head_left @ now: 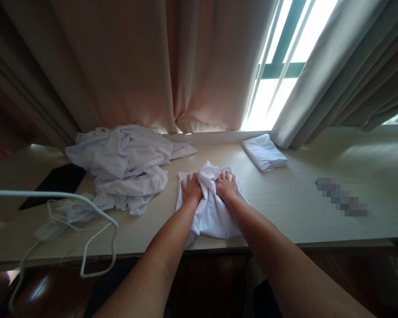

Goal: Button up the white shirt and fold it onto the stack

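A white cloth garment (215, 216) lies in front of me near the table's front edge, with a raised, bunched ridge down its middle. My left hand (191, 188) presses on its left part, palm down and fingers spread. On the other side of the ridge, my right hand (226, 184) rests palm down with its fingers apart. Both hands touch the fabric near its far end, and neither is closed around it. To the left is a loose heap of white garments (126, 163). A neatly folded white garment (264, 152) sits at the back right.
The pale table (285, 203) runs along a curtained window. A white cable (99, 207) loops across the left front, near a power strip (51, 229) and clear plastic. A flat black item (55, 183) lies beside the heap; a pixelated object (341, 196) lies right.
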### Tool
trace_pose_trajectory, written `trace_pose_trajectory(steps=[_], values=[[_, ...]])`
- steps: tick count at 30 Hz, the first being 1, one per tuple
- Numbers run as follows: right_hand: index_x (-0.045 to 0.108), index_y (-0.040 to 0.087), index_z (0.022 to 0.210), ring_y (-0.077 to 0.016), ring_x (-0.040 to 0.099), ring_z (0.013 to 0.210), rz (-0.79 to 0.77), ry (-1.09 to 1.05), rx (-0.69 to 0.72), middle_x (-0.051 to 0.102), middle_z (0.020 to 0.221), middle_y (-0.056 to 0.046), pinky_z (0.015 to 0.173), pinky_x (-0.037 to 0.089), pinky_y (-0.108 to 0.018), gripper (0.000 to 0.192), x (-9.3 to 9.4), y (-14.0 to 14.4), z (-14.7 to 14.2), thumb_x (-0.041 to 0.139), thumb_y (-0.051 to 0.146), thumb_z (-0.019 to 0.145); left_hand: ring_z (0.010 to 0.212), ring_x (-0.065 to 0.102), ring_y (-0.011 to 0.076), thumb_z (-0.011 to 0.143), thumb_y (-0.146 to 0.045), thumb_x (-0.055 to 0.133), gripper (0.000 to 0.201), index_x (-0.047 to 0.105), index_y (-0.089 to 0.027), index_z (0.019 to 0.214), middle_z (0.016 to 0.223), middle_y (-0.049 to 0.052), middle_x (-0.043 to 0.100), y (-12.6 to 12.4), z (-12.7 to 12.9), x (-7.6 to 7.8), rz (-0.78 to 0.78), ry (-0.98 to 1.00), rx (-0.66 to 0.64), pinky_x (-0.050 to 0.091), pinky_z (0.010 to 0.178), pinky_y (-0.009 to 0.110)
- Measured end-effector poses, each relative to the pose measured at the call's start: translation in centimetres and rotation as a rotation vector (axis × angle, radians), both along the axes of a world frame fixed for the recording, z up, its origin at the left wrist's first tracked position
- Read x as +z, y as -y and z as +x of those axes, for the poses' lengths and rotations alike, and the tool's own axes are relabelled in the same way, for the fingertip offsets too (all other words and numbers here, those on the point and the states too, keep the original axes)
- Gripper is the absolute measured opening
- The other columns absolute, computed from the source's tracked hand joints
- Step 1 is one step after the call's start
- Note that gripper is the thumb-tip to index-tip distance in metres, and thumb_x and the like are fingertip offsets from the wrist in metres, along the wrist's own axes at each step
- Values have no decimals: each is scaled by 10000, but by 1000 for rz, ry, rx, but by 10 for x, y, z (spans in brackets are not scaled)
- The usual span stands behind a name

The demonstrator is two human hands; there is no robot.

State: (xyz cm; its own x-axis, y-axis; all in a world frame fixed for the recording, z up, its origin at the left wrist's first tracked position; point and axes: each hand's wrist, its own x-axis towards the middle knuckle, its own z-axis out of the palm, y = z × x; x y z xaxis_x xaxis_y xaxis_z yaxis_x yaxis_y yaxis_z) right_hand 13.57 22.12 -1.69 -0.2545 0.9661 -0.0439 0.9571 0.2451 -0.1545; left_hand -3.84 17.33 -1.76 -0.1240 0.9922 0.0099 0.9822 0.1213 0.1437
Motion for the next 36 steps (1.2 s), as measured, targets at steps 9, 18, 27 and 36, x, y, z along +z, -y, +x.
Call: trace_pose_trajectory(steps=[9,18,27,36], values=[[163,237,1626,-312,26,1561,9,3,4,107,1703,-58,1218,-28,-576,718,-4,-3,10,146,585,998,1564,77,289,1000,-276,124,611,247,-314,1597,1695,-45,136,1,0,0,12,-7,5,129,1237,624],[127,243,1629,-301,69,1559,22,96,-190,94,1703,-73,1212,44,-590,758,-5,-4,125,111,639,983,1568,73,284,972,-608,211,665,259,-360,1588,1692,-37,151,5,-3,5,36,23,20,73,1250,582],[113,284,1629,-291,87,1557,-7,161,-202,81,1706,-20,1221,81,-564,764,-15,-5,189,134,667,969,1566,80,279,963,-649,175,693,232,-368,1594,1691,-49,149,10,-12,5,47,33,-34,67,1250,559],[107,277,1630,-302,69,1555,-9,166,-200,68,1708,-28,1217,80,-568,759,-15,-6,189,142,658,974,1569,70,272,967,-644,172,689,214,-370,1598,1694,-44,134,10,-11,5,45,27,-36,80,1250,557]])
